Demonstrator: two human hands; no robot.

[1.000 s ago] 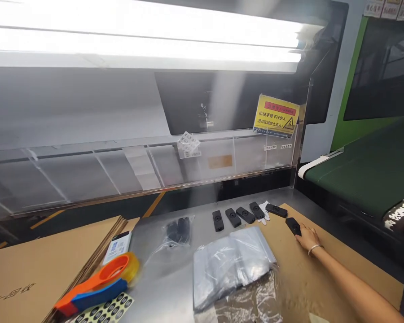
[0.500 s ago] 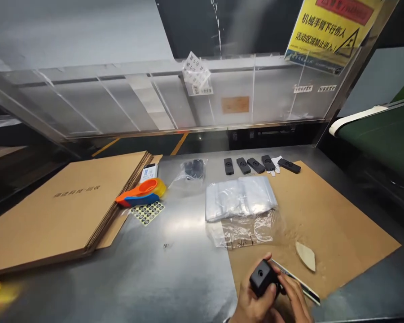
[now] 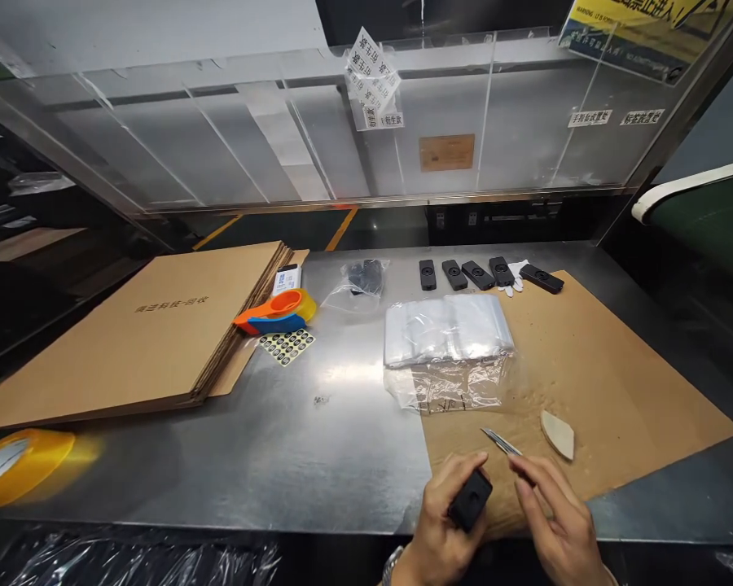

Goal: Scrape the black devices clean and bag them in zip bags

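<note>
My left hand (image 3: 445,521) is closed around a small black block-shaped device (image 3: 470,498) with a round recess in the end facing up. Just to its right, the fingers of my right hand (image 3: 555,513) close on a slim pointed metal tool, apparently tweezers (image 3: 499,441); its tip points up and left, and my fingers cover the rear part. Below both hands lies a brown cardboard sheet (image 3: 635,407). A tan wedge-shaped piece (image 3: 558,435) rests on it beyond my right hand.
Clear plastic bags (image 3: 449,330) are stacked ahead. Several black devices (image 3: 477,275) line the back, by a white glove (image 3: 516,277). Flattened cartons (image 3: 128,334), an orange-blue tape dispenser (image 3: 278,313), a sticker sheet (image 3: 287,346) and a yellow tape roll (image 3: 24,464) are leftward.
My right hand has come off the black device and moved right onto the pointed tool, which has shifted slightly left. The device stays in my left hand, turned. The view has tilted down.
</note>
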